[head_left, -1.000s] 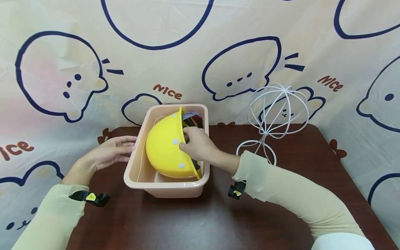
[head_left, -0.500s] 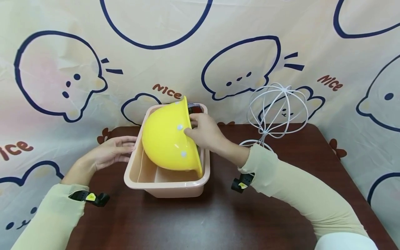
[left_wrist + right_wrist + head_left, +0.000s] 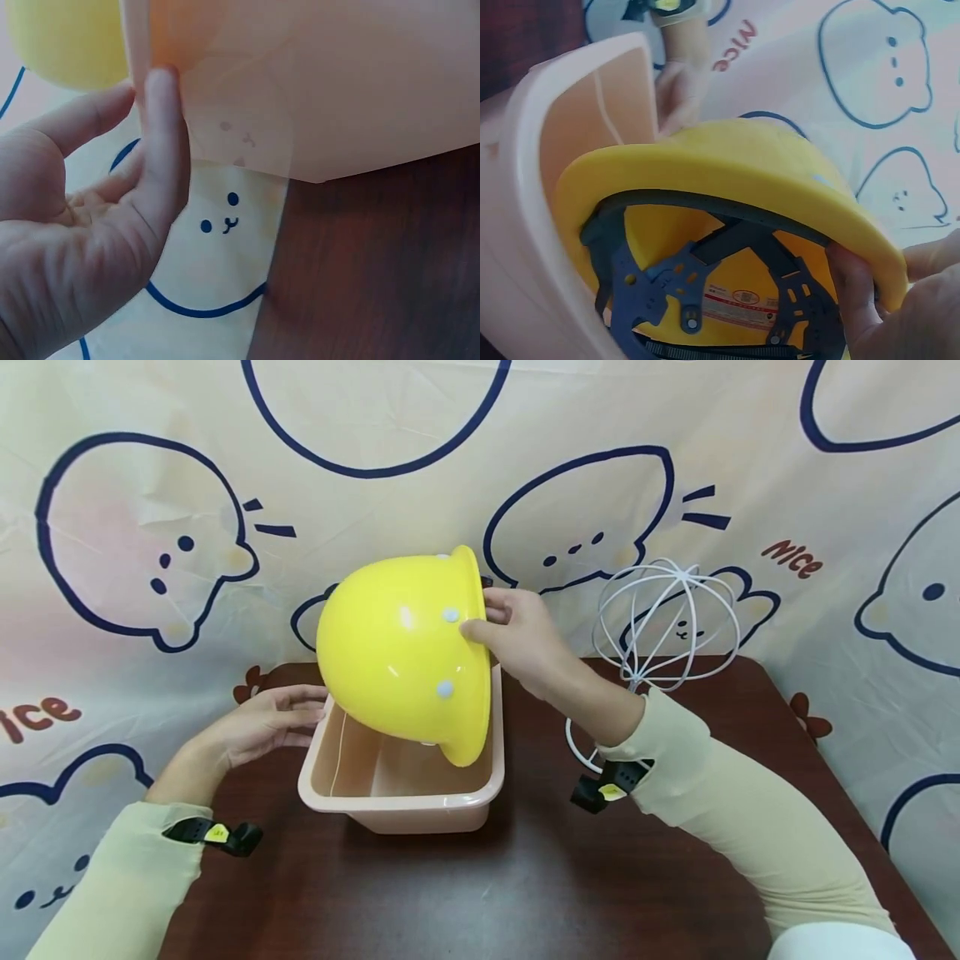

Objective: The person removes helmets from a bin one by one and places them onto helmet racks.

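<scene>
A yellow hard hat [image 3: 397, 652] with pale round dots hangs tilted over a light pink plastic bin [image 3: 405, 806]. My right hand [image 3: 525, 639] grips its brim, the thumb on the outer shell and the fingers inside. In the right wrist view the hard hat's opening shows a dark strap suspension [image 3: 742, 244] and a red-and-white label [image 3: 739, 307]. At the bin's left side my left hand [image 3: 262, 727] pinches the rim. The left wrist view shows the thumb and index finger on either side of that rim [image 3: 137, 45].
A white wire stand [image 3: 667, 627] with a round cage top stands at the back right, partly behind my right forearm. The bin rests on a dark brown table [image 3: 480, 893]. A cartoon-printed cloth [image 3: 420, 510] hangs close behind the table.
My right hand has lifted the hard hat up out of the bin, moving slightly to the right. The left hand has stayed at the bin's rim.
</scene>
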A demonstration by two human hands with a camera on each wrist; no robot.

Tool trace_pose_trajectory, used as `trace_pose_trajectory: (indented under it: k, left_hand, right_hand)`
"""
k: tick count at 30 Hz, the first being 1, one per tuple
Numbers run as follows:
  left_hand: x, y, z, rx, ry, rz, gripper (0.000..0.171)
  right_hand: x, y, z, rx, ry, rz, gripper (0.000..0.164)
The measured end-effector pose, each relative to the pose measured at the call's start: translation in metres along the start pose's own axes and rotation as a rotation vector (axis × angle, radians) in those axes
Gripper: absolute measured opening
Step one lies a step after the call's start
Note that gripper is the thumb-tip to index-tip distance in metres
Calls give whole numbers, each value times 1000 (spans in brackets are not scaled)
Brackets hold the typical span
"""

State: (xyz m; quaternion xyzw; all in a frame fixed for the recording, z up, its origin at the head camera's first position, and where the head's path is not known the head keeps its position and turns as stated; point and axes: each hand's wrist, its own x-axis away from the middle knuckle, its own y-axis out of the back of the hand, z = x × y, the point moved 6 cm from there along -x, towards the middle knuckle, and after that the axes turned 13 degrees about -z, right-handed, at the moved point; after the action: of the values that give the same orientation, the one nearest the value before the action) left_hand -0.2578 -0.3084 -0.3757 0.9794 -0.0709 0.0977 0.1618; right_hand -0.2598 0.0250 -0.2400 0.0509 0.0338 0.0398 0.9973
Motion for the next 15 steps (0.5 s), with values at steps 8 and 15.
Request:
trace_pose_trajectory:
  k: [8,15]
  left_hand:
    - [13,18,-21,108,-1,-109,28]
    - [30,-1,-43,201,-34,-90,32]
  right_hand:
    - [7,19,10,-149,15,-77,49]
    - [11,37,9,-261,14,-151,46]
